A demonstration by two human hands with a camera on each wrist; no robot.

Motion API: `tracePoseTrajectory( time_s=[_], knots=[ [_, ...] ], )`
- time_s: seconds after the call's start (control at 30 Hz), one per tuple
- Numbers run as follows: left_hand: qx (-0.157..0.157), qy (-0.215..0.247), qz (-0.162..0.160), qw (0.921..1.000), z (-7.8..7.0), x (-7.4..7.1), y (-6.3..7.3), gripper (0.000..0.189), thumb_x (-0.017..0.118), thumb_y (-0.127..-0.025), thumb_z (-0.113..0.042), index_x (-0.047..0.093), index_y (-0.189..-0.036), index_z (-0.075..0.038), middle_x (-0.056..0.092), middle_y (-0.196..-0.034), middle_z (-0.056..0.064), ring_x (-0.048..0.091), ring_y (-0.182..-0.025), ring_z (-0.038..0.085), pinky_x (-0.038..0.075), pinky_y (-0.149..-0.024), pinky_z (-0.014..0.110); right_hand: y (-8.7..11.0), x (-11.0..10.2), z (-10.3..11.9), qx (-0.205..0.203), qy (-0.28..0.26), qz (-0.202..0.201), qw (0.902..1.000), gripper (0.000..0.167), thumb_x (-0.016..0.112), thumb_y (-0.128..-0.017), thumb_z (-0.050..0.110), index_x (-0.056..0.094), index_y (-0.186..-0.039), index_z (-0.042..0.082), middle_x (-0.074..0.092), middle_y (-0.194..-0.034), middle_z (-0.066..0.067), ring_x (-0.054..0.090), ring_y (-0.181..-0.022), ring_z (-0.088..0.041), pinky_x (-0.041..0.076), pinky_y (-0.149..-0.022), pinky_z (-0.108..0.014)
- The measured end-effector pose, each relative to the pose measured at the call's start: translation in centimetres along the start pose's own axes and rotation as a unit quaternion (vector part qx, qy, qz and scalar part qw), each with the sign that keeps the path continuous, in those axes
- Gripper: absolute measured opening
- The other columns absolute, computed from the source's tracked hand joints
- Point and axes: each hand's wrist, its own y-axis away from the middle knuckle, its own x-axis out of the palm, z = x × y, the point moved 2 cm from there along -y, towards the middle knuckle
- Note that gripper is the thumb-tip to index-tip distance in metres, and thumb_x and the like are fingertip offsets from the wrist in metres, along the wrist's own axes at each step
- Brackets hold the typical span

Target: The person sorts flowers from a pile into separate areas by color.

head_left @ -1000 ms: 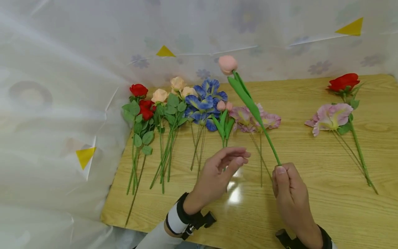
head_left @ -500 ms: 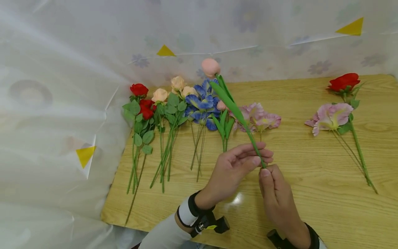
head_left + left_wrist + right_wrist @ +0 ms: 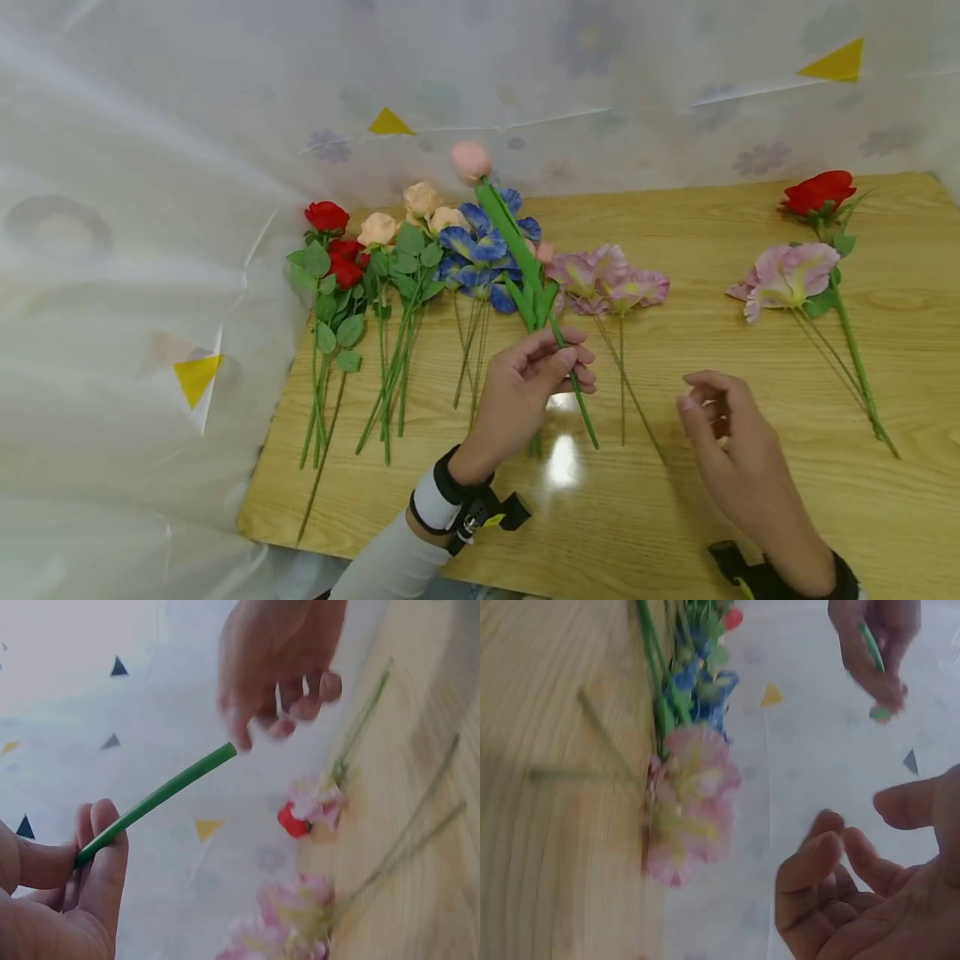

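My left hand (image 3: 517, 392) pinches the green stem of a pink tulip (image 3: 519, 242) between thumb and fingers. Its bloom leans up and to the left, overlapping the blue flowers (image 3: 480, 250) in the head view. The stem's lower end (image 3: 187, 774) sticks out past the fingers in the left wrist view. Apart from the tulip, my right hand (image 3: 738, 458) hangs over the table with loosely bent fingers and nothing in them. More pink tulips (image 3: 543, 252) lie on the table behind the held one, partly hidden by it and the left hand.
On the wooden table (image 3: 787, 533), red roses (image 3: 327, 217) and peach roses (image 3: 378, 228) lie at the left. Pink-purple flowers (image 3: 637, 287) lie right of the tulips. Farther right are another pink-purple flower (image 3: 795, 275) and a red rose (image 3: 817, 193). A pale curtain (image 3: 225, 100) borders the table.
The tulip has passed from the right hand to the left and shifted leftward. The right hand has let go and drawn back to the right; the left fingers have closed on the stem.
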Motion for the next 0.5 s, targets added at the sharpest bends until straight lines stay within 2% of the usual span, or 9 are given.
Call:
tracePoseTrajectory(
  time_s=[0.07, 0.13, 0.17, 0.2, 0.27, 0.33, 0.37, 0.43, 0.5],
  knots=[
    [-0.018, -0.015, -0.020, 0.9995, 0.4, -0.9, -0.1, 0.028, 0.056, -0.107, -0.010, 0.061, -0.128, 0.007, 0.066, -0.106, 0.022, 0.071, -0.089, 0.010, 0.062, -0.087, 0.040, -0.3, -2.1, -2.3, 0.045, 0.048, 0.027, 0.9975, 0.041, 0.052, -0.108, 0.017, 0.046, -0.143, -0.004, 0.054, -0.110, -0.015, 0.054, -0.082, 0.000, 0.046, -0.060, -0.018],
    [-0.038, -0.040, -0.043, 0.9976, 0.8, -1.8, -0.1, 0.026, 0.057, -0.106, -0.010, 0.064, -0.127, 0.004, 0.067, -0.100, 0.011, 0.072, -0.087, 0.012, 0.062, -0.086, 0.043, -0.5, -4.3, -4.7, 0.092, 0.099, 0.055, 0.9893, 0.055, 0.052, -0.108, 0.023, 0.036, -0.149, -0.011, 0.051, -0.117, -0.029, 0.059, -0.090, -0.015, 0.050, -0.059, -0.027],
    [-0.046, -0.048, -0.051, 0.9965, 1.0, -2.2, -0.1, 0.026, 0.058, -0.106, -0.010, 0.065, -0.128, 0.002, 0.066, -0.098, 0.009, 0.072, -0.086, 0.013, 0.062, -0.087, 0.044, -0.4, -5.3, -5.8, 0.119, 0.126, 0.067, 0.9827, 0.061, 0.050, -0.109, 0.026, 0.030, -0.151, -0.013, 0.047, -0.119, -0.035, 0.059, -0.095, -0.026, 0.050, -0.056, -0.032],
    [-0.057, -0.062, -0.060, 0.9946, 1.2, -2.5, -0.1, 0.026, 0.058, -0.105, -0.011, 0.066, -0.128, 0.000, 0.067, -0.097, 0.010, 0.072, -0.085, 0.014, 0.062, -0.087, 0.044, -0.2, -6.3, -6.9, 0.147, 0.154, 0.074, 0.9743, 0.067, 0.049, -0.109, 0.030, 0.024, -0.152, -0.016, 0.044, -0.121, -0.040, 0.055, -0.100, -0.039, 0.049, -0.054, -0.037],
    [-0.074, -0.087, -0.078, 0.9904, 1.6, -3.2, -0.2, 0.026, 0.060, -0.104, -0.011, 0.067, -0.128, -0.003, 0.068, -0.097, 0.016, 0.074, -0.084, 0.017, 0.062, -0.087, 0.046, 0.5, -7.8, -8.6, 0.193, 0.193, 0.074, 0.9590, 0.073, 0.045, -0.110, 0.033, 0.015, -0.153, -0.018, 0.037, -0.124, -0.048, 0.038, -0.111, -0.061, 0.046, -0.054, -0.047],
    [-0.088, -0.120, -0.090, 0.9848, 1.9, -3.7, -0.2, 0.026, 0.061, -0.104, -0.011, 0.068, -0.128, -0.005, 0.068, -0.100, 0.022, 0.074, -0.084, 0.023, 0.061, -0.086, 0.048, 1.2, -8.9, -9.9, 0.236, 0.211, 0.055, 0.9471, 0.073, 0.040, -0.111, 0.033, 0.010, -0.153, -0.019, 0.031, -0.126, -0.050, 0.024, -0.120, -0.065, 0.043, -0.063, -0.058],
    [-0.091, -0.142, -0.095, 0.9811, 2.0, -3.9, -0.2, 0.026, 0.062, -0.103, -0.011, 0.069, -0.128, -0.006, 0.068, -0.102, 0.022, 0.074, -0.085, 0.026, 0.061, -0.086, 0.049, 1.6, -9.3, -10.5, 0.256, 0.208, 0.046, 0.9430, 0.072, 0.037, -0.111, 0.032, 0.009, -0.153, -0.019, 0.028, -0.129, -0.052, 0.020, -0.125, -0.067, 0.043, -0.072, -0.065],
    [-0.095, -0.201, -0.101, 0.9697, 2.3, -4.3, -0.2, 0.025, 0.063, -0.103, -0.014, 0.071, -0.126, -0.009, 0.070, -0.104, 0.022, 0.072, -0.088, 0.030, 0.062, -0.084, 0.045, 2.0, -9.7, -11.4, 0.284, 0.195, 0.034, 0.9381, 0.067, 0.033, -0.111, 0.026, 0.007, -0.152, -0.021, 0.021, -0.135, -0.056, 0.013, -0.131, -0.069, 0.033, -0.087, -0.077],
    [-0.092, -0.260, -0.101, 0.9560, 2.7, -4.6, -0.2, 0.024, 0.063, -0.103, -0.015, 0.073, -0.124, -0.010, 0.071, -0.105, 0.021, 0.070, -0.090, 0.033, 0.061, -0.080, 0.039, 2.4, -9.9, -12.2, 0.315, 0.186, 0.034, 0.9299, 0.065, 0.031, -0.111, 0.025, 0.008, -0.151, -0.021, 0.013, -0.141, -0.057, 0.007, -0.137, -0.069, 0.021, -0.097, -0.083]
  ],
)
